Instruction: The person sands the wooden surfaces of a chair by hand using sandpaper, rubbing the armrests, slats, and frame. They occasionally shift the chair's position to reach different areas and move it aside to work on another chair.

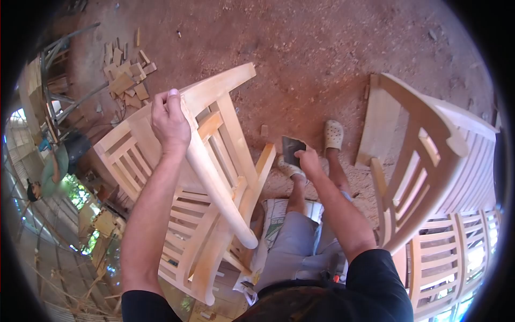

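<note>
Right hand (309,159) fingers pinched on sandpaper sheet (292,148) (thin, floppy). Left hand (169,121) wrapped shut around unfinished chair (199,177) leg; tilted off floor (322,59). Probably stiff, bulky, smooth; best gripped by legs or rails.

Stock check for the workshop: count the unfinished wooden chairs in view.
3, possibly more hidden. One chair tipped in the left hand; a second chair at right; a third chair low right, cut off by the frame.
</note>
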The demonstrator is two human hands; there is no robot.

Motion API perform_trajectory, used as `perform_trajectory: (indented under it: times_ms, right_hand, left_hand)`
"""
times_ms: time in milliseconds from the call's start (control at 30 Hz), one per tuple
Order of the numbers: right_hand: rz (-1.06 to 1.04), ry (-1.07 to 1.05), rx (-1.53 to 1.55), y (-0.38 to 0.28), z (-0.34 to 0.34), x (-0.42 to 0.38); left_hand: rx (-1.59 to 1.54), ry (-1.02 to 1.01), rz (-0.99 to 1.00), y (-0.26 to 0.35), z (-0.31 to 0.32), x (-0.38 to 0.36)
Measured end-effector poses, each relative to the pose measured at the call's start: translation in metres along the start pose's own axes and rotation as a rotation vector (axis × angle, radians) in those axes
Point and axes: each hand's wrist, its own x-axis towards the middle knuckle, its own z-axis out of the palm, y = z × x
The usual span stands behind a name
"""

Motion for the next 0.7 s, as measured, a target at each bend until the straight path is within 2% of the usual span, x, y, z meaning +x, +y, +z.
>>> perform_trajectory:
  times_ms: [100,167,233,367,400,500,533,633,700]
  right_hand:
    - [0.298,-0.082,0.679,-0.024,-0.01,-0.014]
    - [0.241,-0.185,0.722,-0.056,-0.024,-0.032]
    - [0.23,-0.074,0.392,-0.095,-0.04,-0.055]
    - [-0.138,0.015,-0.327,-0.175,-0.091,-0.122]
    - [-0.296,0.055,-0.45,-0.183,-0.104,-0.137]
    - [-0.508,0.079,-0.516,-0.24,-0.152,-0.204]
    - [-0.695,0.142,-0.583,-0.247,-0.167,-0.22]
    - [-0.609,0.116,-0.51,-0.296,-0.212,-0.289]
    - [-0.394,-0.114,0.003,-0.304,-0.254,-0.306]
  left_hand:
    - [0.085,0.039,0.1,-0.001,0.0,0.002]
    - [0.062,0.052,0.081,0.0,-0.002,0.001]
    - [0.0,0.051,0.079,0.0,0.002,0.001]
    - [0.069,0.081,0.158,-0.009,0.007,0.005]
    - [0.081,0.077,0.144,-0.01,0.006,0.004]
    - [0.108,0.081,0.105,-0.008,0.01,0.007]
    - [0.108,0.077,0.098,-0.008,0.01,0.008]
    - [0.124,0.06,0.074,-0.006,0.007,0.005]
    - [0.093,-0.026,0.019,-0.003,0.004,0.006]
